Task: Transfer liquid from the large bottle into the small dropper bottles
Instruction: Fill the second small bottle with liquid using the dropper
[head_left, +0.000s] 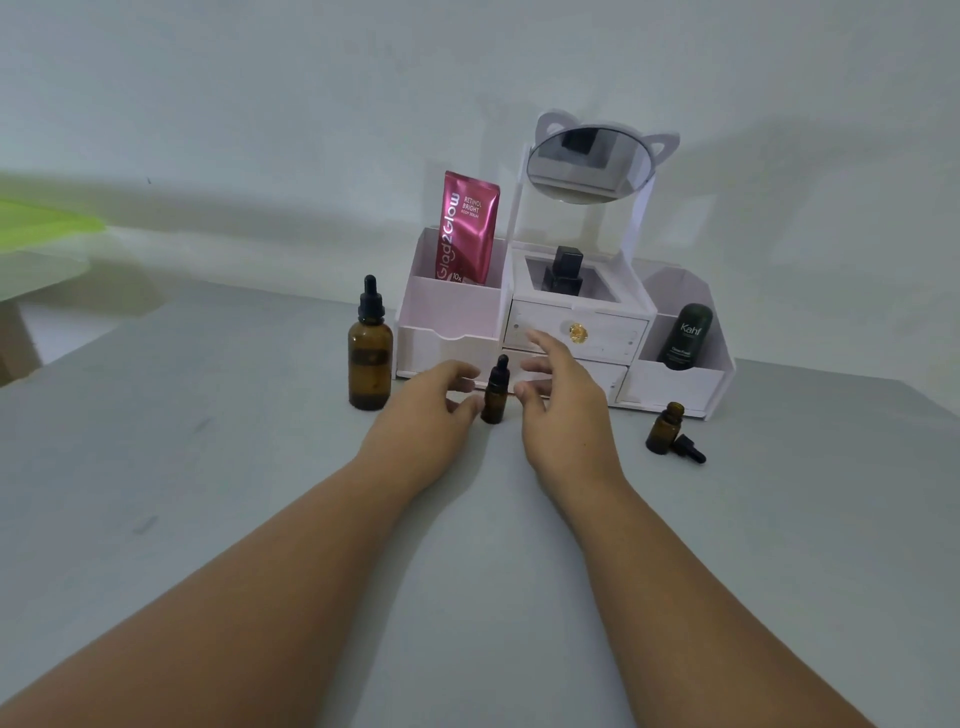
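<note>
Both my hands flank the capped small dropper bottle (493, 396) on the counter (208, 519): left hand (428, 402) loosely curled, right hand (563, 402) spread, neither gripping yet. Narrow and light, it could topple if one finger lands first. The large bottle (370, 358) stands just left.

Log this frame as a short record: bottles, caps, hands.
large bottle: amber, dropper cap on, upright
small bottle 1: capped, upright, centre
small bottle 2: uncapped, upright, far right
dropper cap: lying beside small bottle 2
left hand: open, at small bottle 1, contact unclear
right hand: open, fingers spread, no contact
organizer: white, behind the bottles
</note>
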